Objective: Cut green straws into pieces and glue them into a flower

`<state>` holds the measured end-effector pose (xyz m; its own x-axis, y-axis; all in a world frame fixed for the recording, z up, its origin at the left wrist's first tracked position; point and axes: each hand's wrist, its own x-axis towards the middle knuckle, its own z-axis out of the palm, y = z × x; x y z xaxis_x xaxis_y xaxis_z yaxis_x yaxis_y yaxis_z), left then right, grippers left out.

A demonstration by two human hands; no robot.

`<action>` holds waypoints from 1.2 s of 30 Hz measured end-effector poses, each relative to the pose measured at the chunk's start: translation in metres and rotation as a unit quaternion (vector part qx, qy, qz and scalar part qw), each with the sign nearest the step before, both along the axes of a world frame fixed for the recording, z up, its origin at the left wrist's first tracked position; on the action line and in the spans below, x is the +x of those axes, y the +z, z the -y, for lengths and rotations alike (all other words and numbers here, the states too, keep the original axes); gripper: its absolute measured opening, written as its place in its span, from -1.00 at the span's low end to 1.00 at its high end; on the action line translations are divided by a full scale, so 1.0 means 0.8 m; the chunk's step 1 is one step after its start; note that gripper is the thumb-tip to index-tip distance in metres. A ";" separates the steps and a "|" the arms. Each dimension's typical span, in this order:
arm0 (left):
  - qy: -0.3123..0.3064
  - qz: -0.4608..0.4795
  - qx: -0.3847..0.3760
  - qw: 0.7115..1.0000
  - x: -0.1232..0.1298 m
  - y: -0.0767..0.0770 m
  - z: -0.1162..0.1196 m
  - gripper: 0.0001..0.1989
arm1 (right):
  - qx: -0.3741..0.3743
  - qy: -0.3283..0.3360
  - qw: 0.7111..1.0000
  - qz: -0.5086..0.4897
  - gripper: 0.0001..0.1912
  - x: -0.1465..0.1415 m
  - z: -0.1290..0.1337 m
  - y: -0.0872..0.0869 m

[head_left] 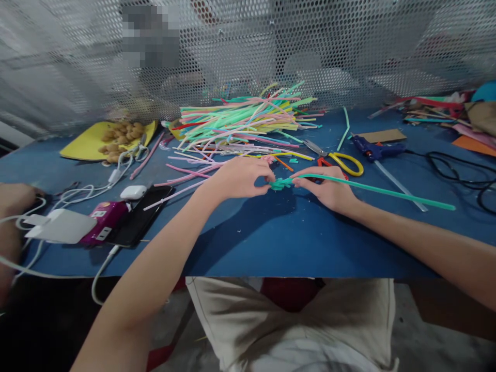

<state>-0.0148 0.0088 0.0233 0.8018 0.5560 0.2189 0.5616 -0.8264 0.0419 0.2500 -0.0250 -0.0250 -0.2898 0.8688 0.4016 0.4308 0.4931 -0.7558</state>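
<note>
A green pipe cleaner (387,191) runs from between the thumb and fingers of my right hand (329,191) out to the right over the table. At its near end is a small cluster of short green pieces (281,183), between my two hands. My left hand (246,178) pinches the left side of this cluster with thumb and forefinger. Just behind my right hand lie scissors (346,163) with yellow and red handles. A large heap of coloured pipe cleaners (248,119) lies behind my hands, and pink and lilac ones (194,173) stick out beside my left wrist.
A blue glue gun (377,150) with a black cable (445,165) lies to the right. On the left are a phone (141,219), a purple power block (103,219), white cables and a yellow sheet (83,142) with brown lumps. Another person's hand (15,199) rests at the left edge.
</note>
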 end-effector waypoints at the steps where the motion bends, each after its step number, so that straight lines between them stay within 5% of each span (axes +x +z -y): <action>1: -0.001 0.001 0.001 1.000 0.000 -0.001 0.000 -0.87 | -0.001 -0.002 1.000 0.002 -0.75 0.000 0.000 0.000; 36: 0.002 0.114 0.009 0.993 0.008 -0.013 -0.003 -0.84 | -0.021 0.013 1.000 -0.012 -0.73 0.001 -0.002 -0.002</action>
